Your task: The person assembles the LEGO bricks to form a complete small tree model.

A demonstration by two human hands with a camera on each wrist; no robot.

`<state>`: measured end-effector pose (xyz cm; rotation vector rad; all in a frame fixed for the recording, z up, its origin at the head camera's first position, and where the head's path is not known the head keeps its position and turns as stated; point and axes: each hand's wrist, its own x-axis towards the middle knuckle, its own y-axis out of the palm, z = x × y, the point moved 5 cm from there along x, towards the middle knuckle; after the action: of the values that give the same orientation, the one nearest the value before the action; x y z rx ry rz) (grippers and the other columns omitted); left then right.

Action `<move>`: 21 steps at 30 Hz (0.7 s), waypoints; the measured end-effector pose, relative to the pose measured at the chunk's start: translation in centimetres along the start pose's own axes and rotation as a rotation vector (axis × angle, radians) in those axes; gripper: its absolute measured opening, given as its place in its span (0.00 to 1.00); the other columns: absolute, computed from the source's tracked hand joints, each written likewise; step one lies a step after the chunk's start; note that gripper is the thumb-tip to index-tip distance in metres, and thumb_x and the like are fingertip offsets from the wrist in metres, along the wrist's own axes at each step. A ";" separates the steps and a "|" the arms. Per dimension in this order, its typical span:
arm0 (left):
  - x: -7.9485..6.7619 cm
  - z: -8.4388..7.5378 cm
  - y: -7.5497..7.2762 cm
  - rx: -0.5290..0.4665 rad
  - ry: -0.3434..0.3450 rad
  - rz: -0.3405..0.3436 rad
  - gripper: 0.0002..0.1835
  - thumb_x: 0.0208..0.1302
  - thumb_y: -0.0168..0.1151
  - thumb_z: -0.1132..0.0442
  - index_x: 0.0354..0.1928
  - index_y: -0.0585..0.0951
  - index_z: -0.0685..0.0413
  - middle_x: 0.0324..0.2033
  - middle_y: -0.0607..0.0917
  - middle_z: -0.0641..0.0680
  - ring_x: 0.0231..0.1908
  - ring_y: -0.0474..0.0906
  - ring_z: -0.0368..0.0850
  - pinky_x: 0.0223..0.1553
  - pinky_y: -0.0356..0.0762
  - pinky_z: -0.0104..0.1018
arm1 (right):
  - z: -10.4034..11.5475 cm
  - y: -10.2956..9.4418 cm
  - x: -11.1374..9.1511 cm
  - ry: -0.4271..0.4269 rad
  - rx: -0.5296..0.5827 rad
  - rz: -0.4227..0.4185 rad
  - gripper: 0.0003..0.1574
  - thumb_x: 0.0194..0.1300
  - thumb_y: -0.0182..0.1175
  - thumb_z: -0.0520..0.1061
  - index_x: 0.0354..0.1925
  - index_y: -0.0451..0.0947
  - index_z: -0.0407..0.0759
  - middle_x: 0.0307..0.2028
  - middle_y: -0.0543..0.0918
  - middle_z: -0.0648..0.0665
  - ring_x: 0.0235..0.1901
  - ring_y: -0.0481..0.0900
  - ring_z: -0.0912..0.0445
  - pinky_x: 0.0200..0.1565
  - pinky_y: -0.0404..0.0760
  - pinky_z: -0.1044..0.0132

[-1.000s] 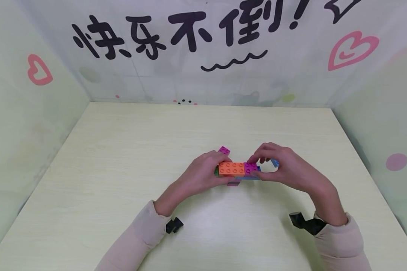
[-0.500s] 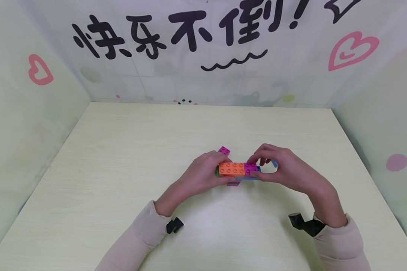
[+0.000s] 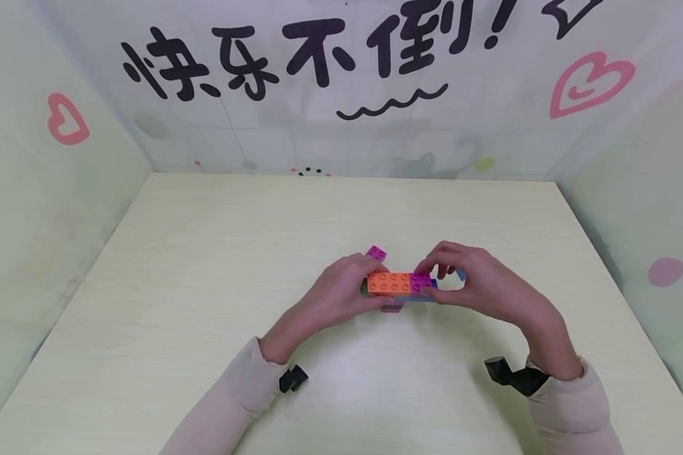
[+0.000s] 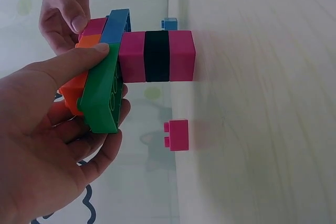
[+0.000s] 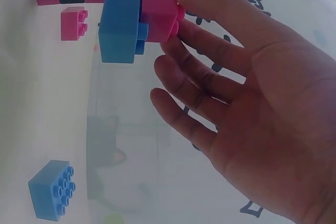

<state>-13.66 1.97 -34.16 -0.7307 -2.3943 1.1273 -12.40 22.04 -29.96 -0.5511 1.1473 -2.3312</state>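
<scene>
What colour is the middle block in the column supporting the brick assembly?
Black, between two pink blocks in the column; the left wrist view shows it best.

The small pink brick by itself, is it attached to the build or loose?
Loose: the small pink brick sits alone on the table, apart from the build.

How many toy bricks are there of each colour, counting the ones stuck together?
Pink bricks: 4
Blue bricks: 2
Orange brick: 1
Green brick: 1
Black brick: 1
Total: 9
</scene>
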 end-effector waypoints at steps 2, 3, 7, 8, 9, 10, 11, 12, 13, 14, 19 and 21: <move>0.0 0.0 0.0 0.001 -0.003 0.001 0.25 0.54 0.75 0.51 0.51 0.82 0.53 0.40 0.80 0.46 0.38 0.72 0.38 0.38 0.72 0.31 | -0.1 -0.4 0.1 -0.003 0.005 -0.057 0.17 0.57 0.72 0.43 0.45 0.82 0.55 0.39 0.79 0.61 0.36 0.76 0.60 0.34 0.77 0.66; 0.0 0.0 0.0 -0.001 -0.004 0.003 0.25 0.54 0.75 0.51 0.51 0.82 0.53 0.40 0.81 0.46 0.38 0.72 0.38 0.38 0.72 0.31 | -0.2 -0.7 0.1 0.009 0.000 -0.104 0.16 0.59 0.72 0.44 0.45 0.82 0.54 0.39 0.79 0.60 0.36 0.76 0.60 0.34 0.78 0.65; 0.1 0.0 0.1 0.012 -0.009 0.013 0.25 0.55 0.75 0.51 0.52 0.82 0.53 0.41 0.81 0.46 0.38 0.72 0.38 0.38 0.72 0.30 | -1.3 -2.2 -0.3 0.204 -0.086 -0.333 0.15 0.64 0.67 0.48 0.48 0.82 0.47 0.39 0.81 0.53 0.36 0.78 0.56 0.33 0.77 0.63; 0.1 0.0 0.1 0.015 -0.008 0.014 0.25 0.55 0.75 0.50 0.52 0.82 0.53 0.41 0.81 0.45 0.38 0.72 0.38 0.37 0.72 0.30 | -1.8 -2.4 -0.6 0.283 -0.111 -0.363 0.16 0.65 0.65 0.50 0.49 0.81 0.45 0.39 0.81 0.50 0.36 0.78 0.55 0.33 0.77 0.61; 0.1 0.0 0.2 0.017 -0.008 0.015 0.25 0.55 0.75 0.50 0.52 0.82 0.53 0.41 0.81 0.45 0.38 0.72 0.38 0.37 0.72 0.30 | -2.2 -2.6 -0.8 0.362 -0.132 -0.376 0.19 0.66 0.64 0.52 0.50 0.80 0.42 0.40 0.82 0.47 0.37 0.79 0.52 0.32 0.76 0.59; 0.1 0.0 0.2 0.021 -0.008 0.014 0.25 0.55 0.75 0.50 0.52 0.82 0.53 0.41 0.81 0.45 0.38 0.72 0.38 0.37 0.72 0.30 | -2.7 -2.6 -1.1 0.432 -0.155 -0.375 0.22 0.66 0.63 0.53 0.52 0.79 0.40 0.41 0.82 0.44 0.38 0.79 0.50 0.31 0.75 0.58; 0.1 0.0 0.2 0.021 -0.007 0.014 0.25 0.55 0.75 0.50 0.52 0.82 0.53 0.41 0.81 0.45 0.38 0.72 0.38 0.37 0.71 0.30 | -3.3 -2.5 -1.3 0.494 -0.171 -0.363 0.24 0.67 0.62 0.53 0.53 0.78 0.38 0.42 0.82 0.42 0.38 0.79 0.48 0.30 0.75 0.57; 0.1 0.0 0.2 0.022 -0.005 0.011 0.25 0.55 0.75 0.50 0.52 0.82 0.53 0.41 0.81 0.45 0.38 0.71 0.38 0.37 0.71 0.30 | -3.7 -2.5 -1.4 0.541 -0.181 -0.348 0.25 0.67 0.62 0.54 0.53 0.77 0.37 0.43 0.81 0.40 0.39 0.79 0.47 0.29 0.74 0.56; 0.1 0.0 0.2 0.024 -0.001 0.008 0.25 0.55 0.75 0.50 0.52 0.82 0.53 0.40 0.81 0.45 0.38 0.71 0.38 0.37 0.71 0.31 | -4.2 -2.3 -1.5 0.577 -0.190 -0.332 0.27 0.67 0.61 0.54 0.53 0.76 0.35 0.43 0.81 0.39 0.39 0.79 0.46 0.28 0.74 0.55; 0.1 0.0 0.1 0.026 0.003 0.005 0.25 0.55 0.75 0.50 0.51 0.82 0.53 0.40 0.81 0.45 0.38 0.71 0.38 0.37 0.71 0.31 | -4.7 -2.3 -1.6 0.603 -0.195 -0.319 0.27 0.66 0.62 0.54 0.53 0.76 0.34 0.44 0.81 0.37 0.39 0.79 0.45 0.28 0.74 0.55; 0.1 -0.1 0.0 0.035 0.021 -0.005 0.24 0.55 0.75 0.50 0.51 0.82 0.53 0.39 0.81 0.44 0.37 0.71 0.37 0.37 0.71 0.31 | -6.6 -1.6 -1.9 0.721 -0.205 -0.226 0.31 0.65 0.62 0.55 0.52 0.75 0.30 0.46 0.79 0.32 0.36 0.79 0.41 0.27 0.74 0.52; 0.1 -0.2 -0.1 0.036 0.023 -0.007 0.24 0.55 0.75 0.50 0.50 0.82 0.53 0.39 0.81 0.44 0.37 0.72 0.37 0.37 0.71 0.30 | -7.3 -1.3 -1.9 0.764 -0.207 -0.154 0.34 0.65 0.62 0.56 0.53 0.74 0.28 0.47 0.79 0.30 0.37 0.79 0.39 0.28 0.74 0.52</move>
<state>-13.65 2.03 -33.95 -0.7188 -2.3495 1.1495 -15.12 28.33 -33.33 0.2402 1.7354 -2.6533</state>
